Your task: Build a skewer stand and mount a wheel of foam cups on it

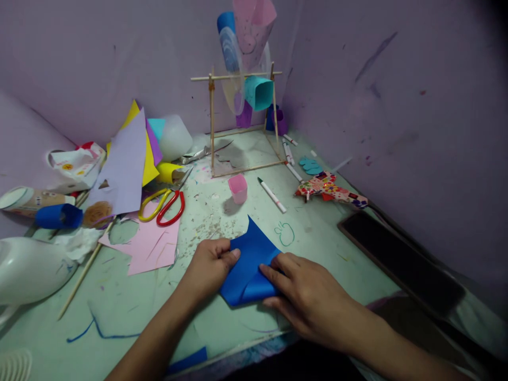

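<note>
A blue sheet of paper (254, 259), partly folded over at its lower edge, is held between both hands just above the table's front part. My left hand (214, 262) pinches its left edge, thumb on top. At the right edge my right hand (304, 288) grips the paper, with the thumb below and fingers over the fold. Beyond the paper stands a small pink paper cup shape (237, 189). A marker (272, 194) lies to its right. Scissors (170, 203) with one yellow and one red handle rest on the left, partly over cut pink paper (155, 248).
A stick frame (212, 121) stands at the back, with a wheel of coloured paper cups on it. Coloured sheets (119, 159), a blue paper roll (59, 216) and a white rounded container (34, 270) crowd the left. A dark phone-like slab (400, 259) lies right.
</note>
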Available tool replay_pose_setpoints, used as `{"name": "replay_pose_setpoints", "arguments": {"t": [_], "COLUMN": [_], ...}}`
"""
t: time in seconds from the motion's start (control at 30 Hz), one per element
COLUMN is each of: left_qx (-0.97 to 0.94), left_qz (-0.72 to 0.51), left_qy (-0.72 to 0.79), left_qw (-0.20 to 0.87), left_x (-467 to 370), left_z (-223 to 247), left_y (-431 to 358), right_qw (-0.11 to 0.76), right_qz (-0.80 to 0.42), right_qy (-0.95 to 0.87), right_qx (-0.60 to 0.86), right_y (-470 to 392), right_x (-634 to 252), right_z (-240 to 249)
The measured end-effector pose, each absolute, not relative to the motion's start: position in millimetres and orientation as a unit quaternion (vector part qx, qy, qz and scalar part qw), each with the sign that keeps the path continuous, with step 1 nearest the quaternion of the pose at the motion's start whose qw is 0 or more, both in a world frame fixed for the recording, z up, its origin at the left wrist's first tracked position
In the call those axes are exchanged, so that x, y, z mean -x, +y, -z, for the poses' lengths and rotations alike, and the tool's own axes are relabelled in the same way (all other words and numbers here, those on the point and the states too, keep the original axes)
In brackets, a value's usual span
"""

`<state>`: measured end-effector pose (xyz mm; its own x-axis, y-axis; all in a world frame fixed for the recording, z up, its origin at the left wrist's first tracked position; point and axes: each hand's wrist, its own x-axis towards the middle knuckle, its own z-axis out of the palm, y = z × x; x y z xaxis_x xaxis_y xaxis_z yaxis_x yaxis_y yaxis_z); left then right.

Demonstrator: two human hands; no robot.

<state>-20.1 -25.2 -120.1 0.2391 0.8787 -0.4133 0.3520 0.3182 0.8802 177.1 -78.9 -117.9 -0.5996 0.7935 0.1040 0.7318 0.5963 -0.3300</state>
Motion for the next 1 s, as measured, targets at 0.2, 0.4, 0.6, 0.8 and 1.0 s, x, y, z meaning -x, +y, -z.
{"name": "replay_pose_setpoints", "arguments": {"t": [0.2, 0.4, 0.6, 0.8, 1.0], "left_qx": [-0.553, -0.596, -0.652, -0.679, -0.638], "left_qz": [-0.227, -0.219, -0.215, -0.200, -0.196], "left_qy": [0.568, 0.561, 0.526, 0.533, 0.557], "left_qw": [0.565, 0.531, 0.502, 0.464, 0.494], "left_x": [19, 18, 15, 13, 12], "left_z": [116, 114, 110, 110, 115], "left_y": [-26, -27, -29, -32, -30], "right_qw": [0.091, 0.072, 0.084, 0.167, 0.422], "right_qz": [-0.148, -0.121, -0.132, -0.115, -0.109], "right_qy": [-0.895, -0.885, -0.869, -0.852, -0.839], "right_qx": [0.410, 0.445, 0.469, 0.482, 0.326], "right_y": [-70, -68, -59, -49, -57], "right_x": [-175, -172, -173, -176, -187], "right_z": [116, 112, 108, 128, 137]}}
